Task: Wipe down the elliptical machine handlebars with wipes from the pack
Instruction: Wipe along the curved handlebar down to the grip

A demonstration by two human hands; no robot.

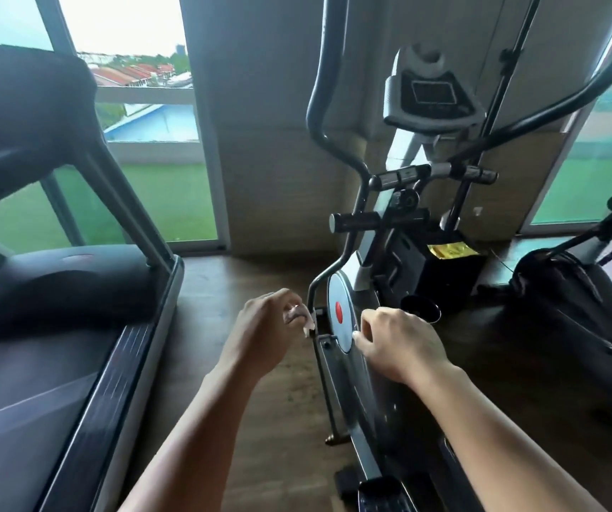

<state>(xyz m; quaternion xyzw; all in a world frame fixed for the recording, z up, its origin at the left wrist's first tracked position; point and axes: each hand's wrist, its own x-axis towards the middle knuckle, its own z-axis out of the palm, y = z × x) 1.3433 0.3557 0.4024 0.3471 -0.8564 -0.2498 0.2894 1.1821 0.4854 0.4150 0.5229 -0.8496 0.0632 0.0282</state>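
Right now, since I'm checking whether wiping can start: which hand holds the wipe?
The left hand, pinching a crumpled wipe in its fingertips; the right hand, beside the disc, shows nothing in it.

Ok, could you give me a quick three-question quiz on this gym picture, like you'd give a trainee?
1. True or false: the right hand holds the wipe.
2. What stands left of the elliptical? A treadmill, B rowing machine, C bench.
3. What colour is the dot on the elliptical's disc?
Key: 1 false, the left hand holds it; 2 A; 3 red.
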